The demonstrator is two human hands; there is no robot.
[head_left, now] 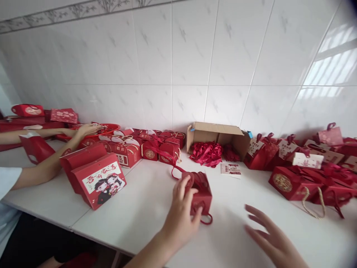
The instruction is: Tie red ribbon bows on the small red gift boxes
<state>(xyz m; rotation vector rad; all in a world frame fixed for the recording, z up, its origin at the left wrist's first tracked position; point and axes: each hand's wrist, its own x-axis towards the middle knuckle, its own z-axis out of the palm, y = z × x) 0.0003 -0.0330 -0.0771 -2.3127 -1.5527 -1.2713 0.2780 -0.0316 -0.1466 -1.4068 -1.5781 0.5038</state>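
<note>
A small red gift box (205,191) with dark red cord handles stands on the white table in front of me. My left hand (182,206) grips its near left side, the thumb low and the fingers over the top edge. One cord loop sticks out behind the box and another lies at its front. Off to the right, my right hand (267,232) hovers over the table, fingers apart and holding nothing; it is slightly blurred. The underside of the box and part of its left face are hidden.
Behind sits an open cardboard box (230,130) of red ribbons (208,152), with printed cards (231,169) before it. Finished-looking red boxes (292,182) crowd the right; more boxes (131,150) fill the left back. A co-worker's arms (47,171) reach into a red basin (113,128).
</note>
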